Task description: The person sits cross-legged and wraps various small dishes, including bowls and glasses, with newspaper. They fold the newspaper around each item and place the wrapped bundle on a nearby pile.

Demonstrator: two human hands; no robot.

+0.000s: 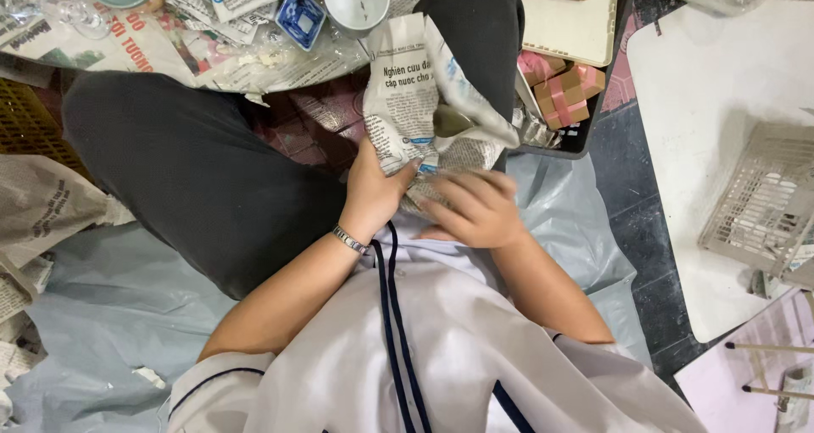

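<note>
Floor-level work area: we sit cross-legged on dark tiles partly covered by pale plastic sheeting (127, 297), with loose newspaper sheets (246, 34) spread ahead of our knees. We hold one newspaper-wrapped bundle (424, 102) over our lap, between the two dark trouser legs. Its long axis runs roughly away from us, from our hands up toward the far knee, tilted slightly to the right; the crumpled far end points toward the black tray (593, 119). A grey rounded patch shows through a gap in the paper; we cannot identify the wrapped object. Our left hand (373, 191), with a metal wristband, is closed around the lower left edge of the bundle, thumb pressed onto the paper. Our right hand (475, 208) lies across the near end, fingers curled loosely over the paper, touching it; we cannot tell how firmly it grips. We count one white cup (356, 0) and one small blue square dish (301, 17) on the newspapers, two pink-taped cardboard boxes (564, 89) in the tray, and one white wire basket (759, 200) on the white board at right.
</note>
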